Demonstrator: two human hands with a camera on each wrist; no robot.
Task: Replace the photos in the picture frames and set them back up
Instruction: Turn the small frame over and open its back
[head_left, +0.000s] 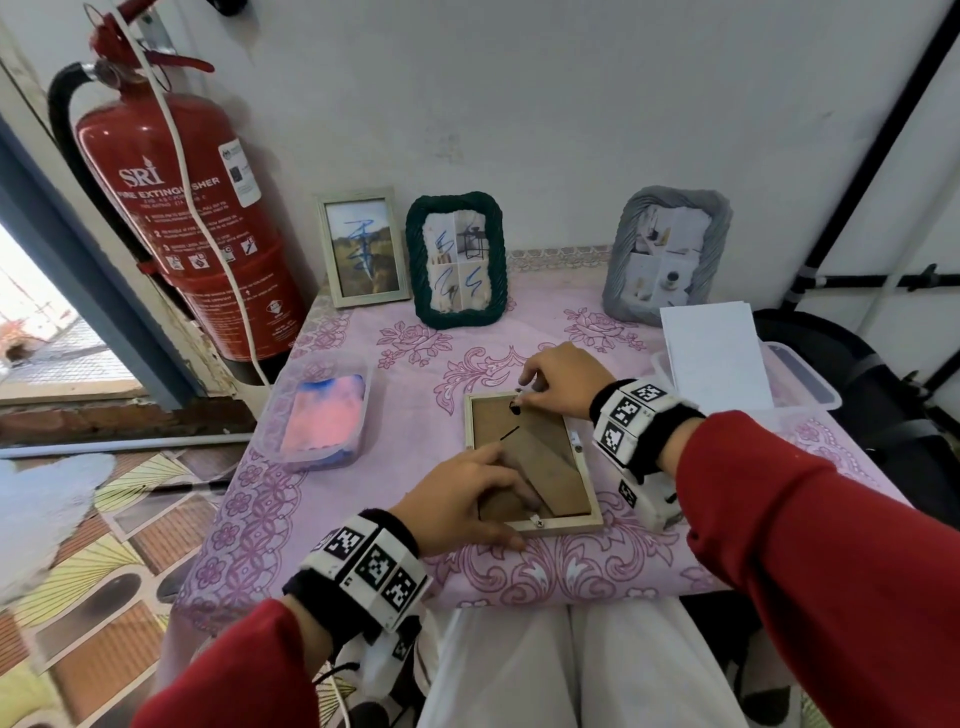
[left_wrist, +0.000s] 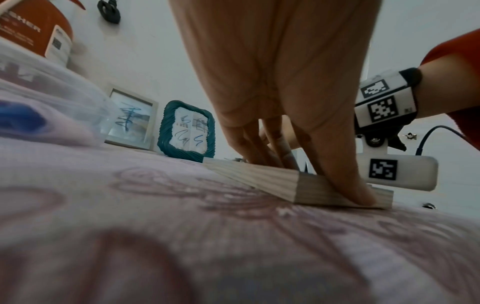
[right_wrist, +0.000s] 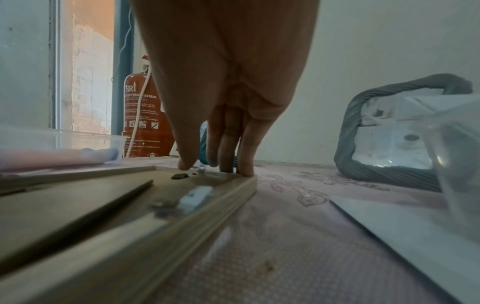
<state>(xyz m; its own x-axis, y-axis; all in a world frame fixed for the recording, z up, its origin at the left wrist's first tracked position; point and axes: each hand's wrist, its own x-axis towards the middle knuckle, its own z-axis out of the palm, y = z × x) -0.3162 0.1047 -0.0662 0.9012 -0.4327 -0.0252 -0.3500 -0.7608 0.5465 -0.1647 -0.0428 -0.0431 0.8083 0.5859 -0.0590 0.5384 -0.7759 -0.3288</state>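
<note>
A wooden frame (head_left: 535, 464) lies face down on the tabletop (head_left: 363, 519). The left hand (head_left: 457, 501) presses its near corner with straight fingers (left_wrist: 342, 170), hiding part of the backing. The right hand (head_left: 563, 382) works at the far edge with bent fingertips (right_wrist: 185, 163) beside a small clip (right_wrist: 179, 176); whether they pinch it is unclear.

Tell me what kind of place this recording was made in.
Probably a small room in a home or office, set up as a work corner: a table with a pink floral tablecloth against a plain wall, a red fire extinguisher beside a doorway, and patterned floor tiles.
</note>
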